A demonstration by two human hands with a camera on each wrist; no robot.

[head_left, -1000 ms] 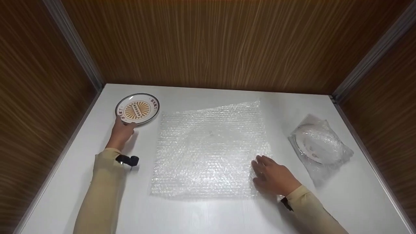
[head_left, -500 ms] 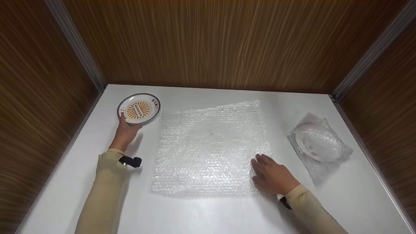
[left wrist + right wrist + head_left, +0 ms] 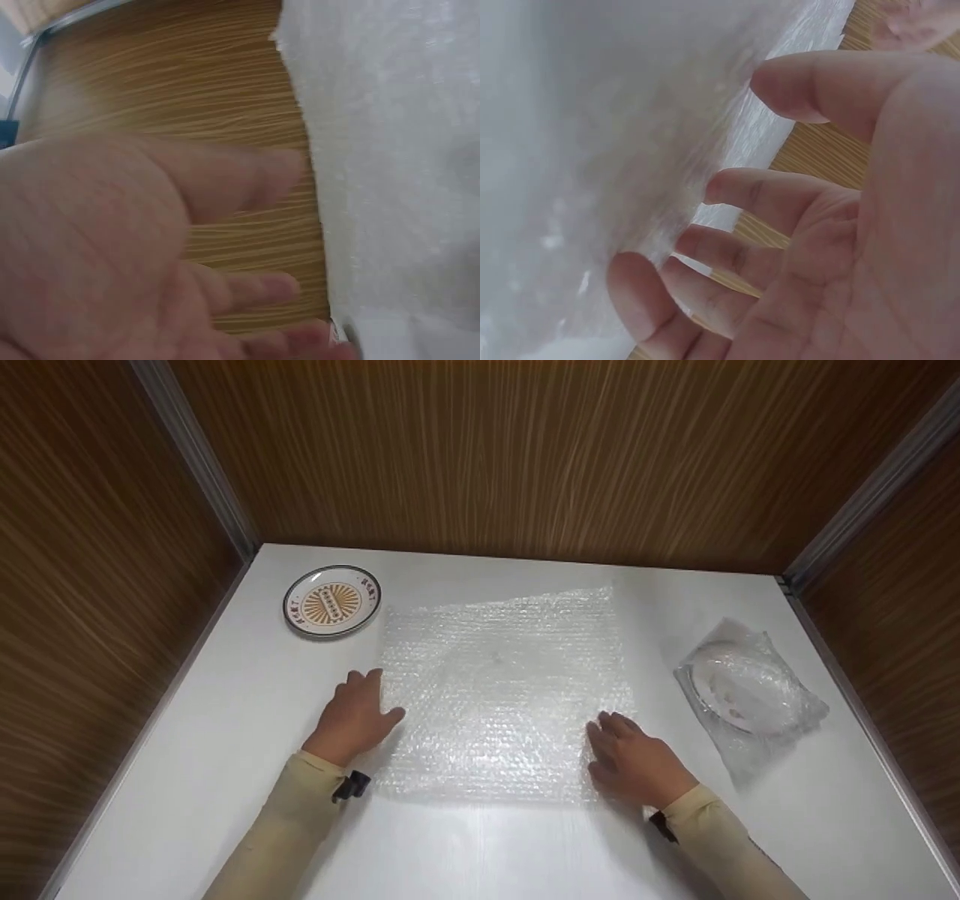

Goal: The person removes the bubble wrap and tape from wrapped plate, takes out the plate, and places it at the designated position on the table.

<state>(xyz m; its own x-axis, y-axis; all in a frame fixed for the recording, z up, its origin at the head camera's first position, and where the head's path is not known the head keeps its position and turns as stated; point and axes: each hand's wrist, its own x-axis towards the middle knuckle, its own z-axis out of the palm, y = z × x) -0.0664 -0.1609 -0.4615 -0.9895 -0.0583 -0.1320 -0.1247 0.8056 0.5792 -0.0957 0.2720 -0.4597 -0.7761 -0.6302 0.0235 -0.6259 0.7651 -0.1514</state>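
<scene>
A sheet of clear bubble wrap (image 3: 499, 682) lies flat in the middle of the white table in the head view. My left hand (image 3: 351, 722) is at its left edge, thumb and fingers spread and nothing held. In the left wrist view, the fingers (image 3: 259, 289) extend towards the wrap's edge (image 3: 390, 165). My right hand (image 3: 637, 765) rests at the sheet's right edge, its fingertips (image 3: 724, 186) touching the bubble wrap (image 3: 615, 150) with the fingers loosely bent. A white plate (image 3: 332, 601) with a dark rim and an orange sunburst lies face up at the back left.
A plate in bubble wrap (image 3: 742, 690) lies on the right of the white table (image 3: 450, 855). Wood-grain panels (image 3: 480, 457) with metal corner strips enclose the back and both sides.
My left hand has let go of the plate and moved right and towards me, to the bubble wrap's left edge. The right hand stays in place on the wrap.
</scene>
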